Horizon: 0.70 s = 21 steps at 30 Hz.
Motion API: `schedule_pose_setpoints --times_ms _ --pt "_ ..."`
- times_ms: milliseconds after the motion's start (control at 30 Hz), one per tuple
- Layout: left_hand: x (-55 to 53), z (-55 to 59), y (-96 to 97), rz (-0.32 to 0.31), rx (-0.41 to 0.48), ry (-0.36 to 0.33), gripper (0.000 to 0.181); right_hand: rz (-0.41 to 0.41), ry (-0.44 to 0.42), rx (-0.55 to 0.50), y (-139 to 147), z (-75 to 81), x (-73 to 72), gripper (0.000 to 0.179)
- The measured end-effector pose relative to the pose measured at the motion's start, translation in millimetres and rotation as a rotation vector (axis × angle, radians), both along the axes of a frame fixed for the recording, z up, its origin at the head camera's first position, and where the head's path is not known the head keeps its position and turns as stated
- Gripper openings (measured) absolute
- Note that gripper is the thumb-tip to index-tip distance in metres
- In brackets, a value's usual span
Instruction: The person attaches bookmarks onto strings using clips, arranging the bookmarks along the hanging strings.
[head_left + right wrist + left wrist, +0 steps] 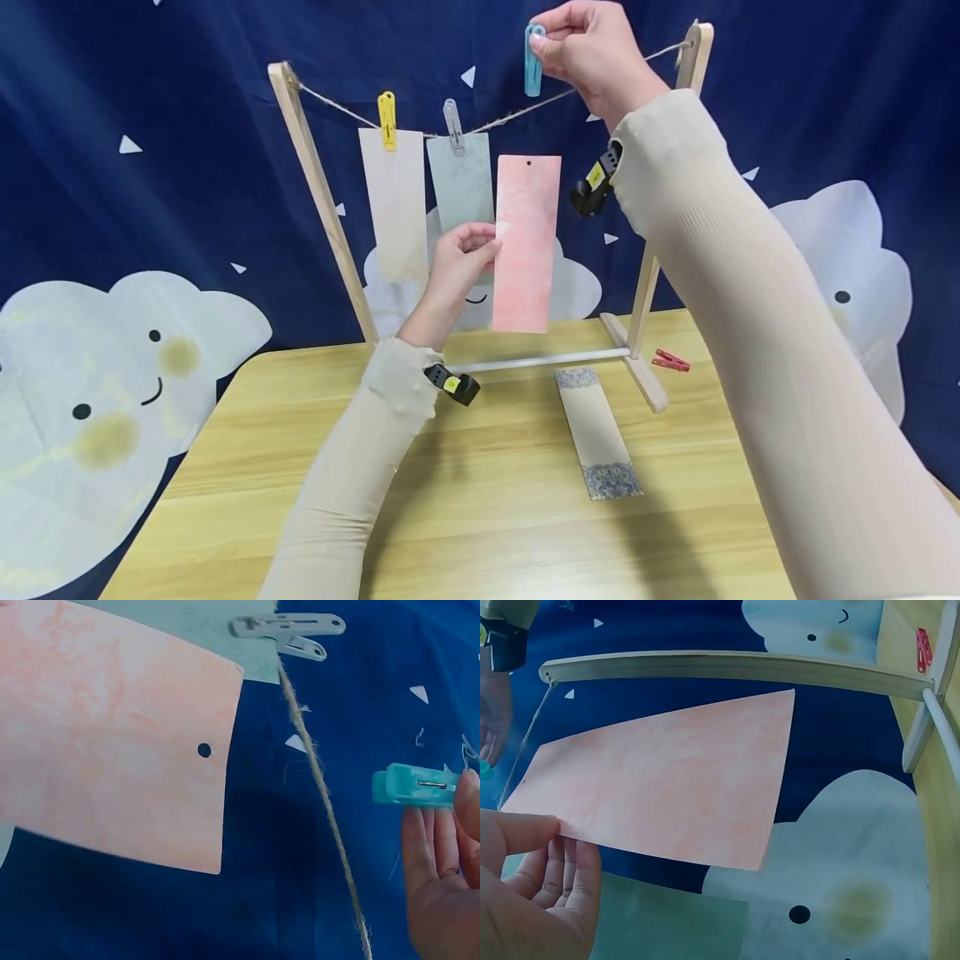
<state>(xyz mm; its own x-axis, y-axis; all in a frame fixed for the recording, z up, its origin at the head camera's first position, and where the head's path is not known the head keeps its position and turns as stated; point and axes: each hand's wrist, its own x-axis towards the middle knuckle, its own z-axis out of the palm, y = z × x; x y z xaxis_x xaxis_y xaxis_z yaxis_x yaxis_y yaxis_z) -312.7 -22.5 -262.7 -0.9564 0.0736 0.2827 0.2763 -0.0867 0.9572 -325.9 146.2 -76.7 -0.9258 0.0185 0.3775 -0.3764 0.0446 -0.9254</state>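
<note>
My left hand (463, 265) pinches a pink bookmark (527, 250) by its left edge and holds it upright in front of the string (517, 116). A small punched hole shows near its top. Above the string my right hand (596, 54) grips a blue clothespin (533, 62) between thumb and fingers; it is apart from both string and card. Left of the pink bookmark, a pale cream card (395, 208) hangs from a yellow clothespin (387, 121), and a grey-green card (459, 187) from a grey clothespin (453, 125).
The string spans two wooden posts (326, 192) joined by a white rod (536, 362) low down. On the wooden table (480, 533) lie a beige bookmark (596, 429) with blue patterned ends and a red clothespin (671, 361). A dark blue cloud-print curtain (195, 83) hangs behind.
</note>
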Motion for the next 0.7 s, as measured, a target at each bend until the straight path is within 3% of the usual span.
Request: schedule_pose_setpoints --times_ms 433,700 --pt "-6.8 0.1 4.7 0.028 0.029 -0.034 0.013 0.019 -0.079 -0.106 5.1 0.1 -11.3 0.004" --pt "-8.0 0.7 5.9 0.032 0.017 -0.047 0.013 0.011 -0.073 -0.060 0.0 -2.4 -11.1 0.006"
